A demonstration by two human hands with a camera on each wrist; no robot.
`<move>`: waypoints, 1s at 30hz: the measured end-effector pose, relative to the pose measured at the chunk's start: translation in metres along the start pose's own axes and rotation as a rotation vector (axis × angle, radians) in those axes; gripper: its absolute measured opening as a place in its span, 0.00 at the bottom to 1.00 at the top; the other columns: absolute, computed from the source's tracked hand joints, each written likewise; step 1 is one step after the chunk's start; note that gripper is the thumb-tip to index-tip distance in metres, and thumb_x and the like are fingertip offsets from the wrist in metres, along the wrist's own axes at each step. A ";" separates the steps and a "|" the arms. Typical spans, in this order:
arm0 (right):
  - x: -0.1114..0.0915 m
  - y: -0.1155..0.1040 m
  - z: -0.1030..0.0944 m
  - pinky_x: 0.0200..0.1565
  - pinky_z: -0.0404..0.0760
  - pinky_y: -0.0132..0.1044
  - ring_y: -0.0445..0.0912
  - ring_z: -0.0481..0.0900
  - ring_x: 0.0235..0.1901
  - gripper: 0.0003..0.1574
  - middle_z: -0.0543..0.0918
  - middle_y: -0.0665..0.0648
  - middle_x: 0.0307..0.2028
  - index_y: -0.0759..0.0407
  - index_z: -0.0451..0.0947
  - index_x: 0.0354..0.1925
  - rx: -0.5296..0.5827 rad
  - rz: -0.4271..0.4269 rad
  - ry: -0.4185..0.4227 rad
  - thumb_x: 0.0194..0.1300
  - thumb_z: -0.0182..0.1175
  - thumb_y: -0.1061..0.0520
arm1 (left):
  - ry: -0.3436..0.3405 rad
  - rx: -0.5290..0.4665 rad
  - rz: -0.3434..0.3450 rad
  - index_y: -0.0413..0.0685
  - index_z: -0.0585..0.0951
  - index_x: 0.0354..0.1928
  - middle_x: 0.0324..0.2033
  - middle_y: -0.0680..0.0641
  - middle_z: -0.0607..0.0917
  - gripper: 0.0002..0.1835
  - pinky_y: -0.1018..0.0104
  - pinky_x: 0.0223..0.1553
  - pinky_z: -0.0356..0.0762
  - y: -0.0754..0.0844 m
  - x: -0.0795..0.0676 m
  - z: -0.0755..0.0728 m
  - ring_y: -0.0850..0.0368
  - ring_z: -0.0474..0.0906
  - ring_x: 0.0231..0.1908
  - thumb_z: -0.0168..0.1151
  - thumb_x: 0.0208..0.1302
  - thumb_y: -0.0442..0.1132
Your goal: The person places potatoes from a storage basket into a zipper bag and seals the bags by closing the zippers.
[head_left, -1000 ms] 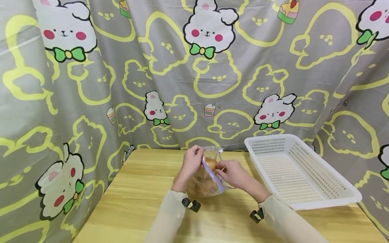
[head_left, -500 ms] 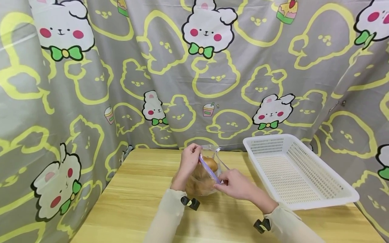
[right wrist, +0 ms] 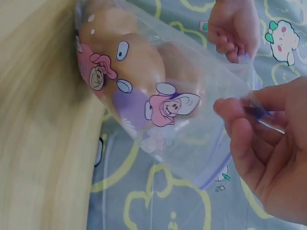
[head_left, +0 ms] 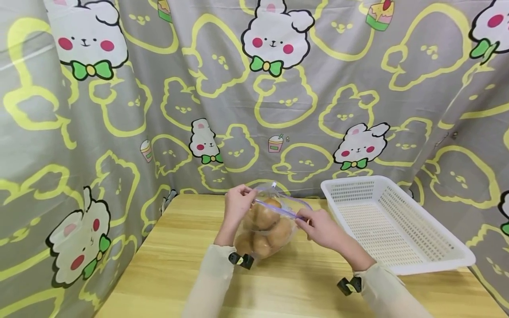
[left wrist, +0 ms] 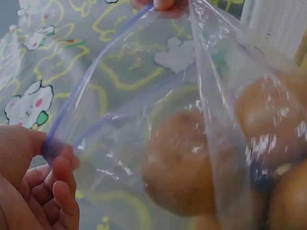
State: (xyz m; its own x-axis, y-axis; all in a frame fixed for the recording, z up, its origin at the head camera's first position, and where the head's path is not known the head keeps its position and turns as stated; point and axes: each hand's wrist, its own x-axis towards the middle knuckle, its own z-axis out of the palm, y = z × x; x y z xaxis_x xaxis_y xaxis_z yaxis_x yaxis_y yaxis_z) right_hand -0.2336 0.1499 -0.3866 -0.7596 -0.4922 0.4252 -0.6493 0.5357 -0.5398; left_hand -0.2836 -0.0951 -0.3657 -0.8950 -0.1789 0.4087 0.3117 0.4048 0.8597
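A clear zip bag (head_left: 287, 225) with a purple zip edge stands on the table, its mouth partly apart at the top. Several round, smooth brown items (head_left: 267, 216) fill it; they look like potatoes or rolls, but the plastic blurs their kind. Pink and white cartoon figures (right wrist: 170, 108) are printed on the bag. My left hand (head_left: 237, 205) pinches the zip edge at its left end, thumb against fingers, as the left wrist view shows. Toward the other end of that edge, my right hand (head_left: 322, 227) pinches the purple strip between thumb and fingers.
A white perforated plastic basket (head_left: 457, 251) sits to the right of the bag, with no items seen in it. The wooden table (head_left: 179, 260) ends at a grey curtain (head_left: 222, 101) with cartoon rabbits, hanging behind and on both sides.
My right hand, first at the bag's mouth, took hold of the zip edge, then moved up and right. My left hand shifted slightly left. The edge now runs flatter and the bag faces me more.
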 end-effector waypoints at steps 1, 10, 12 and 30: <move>0.001 0.001 -0.002 0.13 0.71 0.29 0.32 0.70 0.12 0.06 0.74 0.45 0.17 0.56 0.76 0.32 -0.023 -0.016 0.025 0.68 0.56 0.61 | 0.014 0.029 0.018 0.44 0.82 0.19 0.13 0.52 0.79 0.08 0.68 0.17 0.72 0.001 0.000 -0.002 0.56 0.76 0.15 0.65 0.53 0.38; 0.008 0.008 -0.016 0.19 0.74 0.27 0.34 0.74 0.19 0.03 0.78 0.48 0.21 0.58 0.78 0.33 -0.192 -0.168 0.244 0.62 0.60 0.65 | 0.109 0.173 0.004 0.49 0.80 0.19 0.16 0.54 0.77 0.07 0.64 0.22 0.70 0.015 0.001 -0.014 0.57 0.72 0.18 0.62 0.50 0.41; 0.008 0.010 -0.018 0.22 0.77 0.29 0.36 0.75 0.21 0.04 0.79 0.50 0.24 0.59 0.79 0.34 -0.211 -0.215 0.281 0.61 0.61 0.67 | 0.118 0.184 -0.020 0.50 0.80 0.20 0.17 0.54 0.78 0.07 0.63 0.23 0.70 0.017 0.001 -0.016 0.57 0.73 0.20 0.62 0.51 0.42; 0.015 0.016 -0.031 0.32 0.76 0.23 0.43 0.79 0.29 0.16 0.84 0.55 0.33 0.62 0.80 0.36 -0.070 -0.315 0.444 0.52 0.62 0.77 | 0.240 0.213 -0.028 0.47 0.77 0.22 0.17 0.50 0.77 0.06 0.60 0.27 0.70 0.015 0.008 -0.034 0.51 0.73 0.23 0.59 0.51 0.40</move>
State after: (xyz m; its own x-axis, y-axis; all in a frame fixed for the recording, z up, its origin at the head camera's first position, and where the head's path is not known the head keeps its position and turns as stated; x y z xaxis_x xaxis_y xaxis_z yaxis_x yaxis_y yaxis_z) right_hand -0.2563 0.1725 -0.3659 -0.4612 -0.3079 0.8322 -0.8374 0.4613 -0.2934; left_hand -0.2749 -0.1208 -0.3393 -0.7932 -0.3889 0.4686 0.1918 0.5709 0.7983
